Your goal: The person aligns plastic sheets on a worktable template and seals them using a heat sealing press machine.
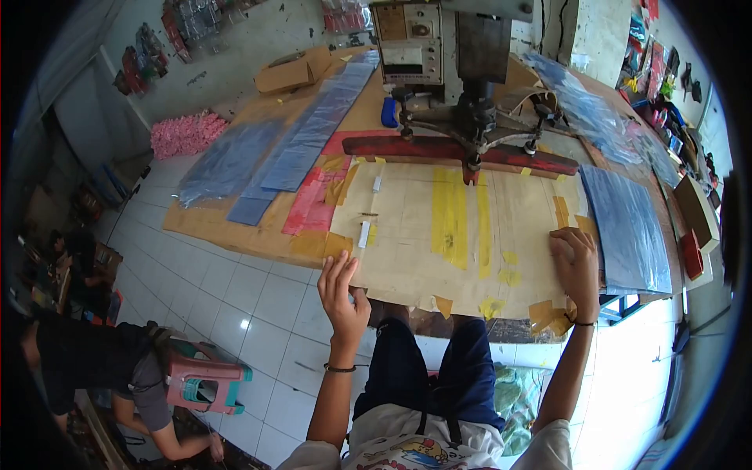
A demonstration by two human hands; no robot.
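My left hand is at the front left edge of a tan board marked with yellow tape, its fingers apart and nothing in them. My right hand rests on the board's right side, fingers bent over the surface; whether they pinch anything is unclear. Two small white strips lie on the board's left part, the nearer one just beyond my left hand. Over the board's far edge stands a machine head with a long dark red bar.
Blue plastic-wrapped sheets lie left and right of the board. An open cardboard box sits at the back left. Another person is at the lower left by a pink and green stool. A pink pile stands beyond the table.
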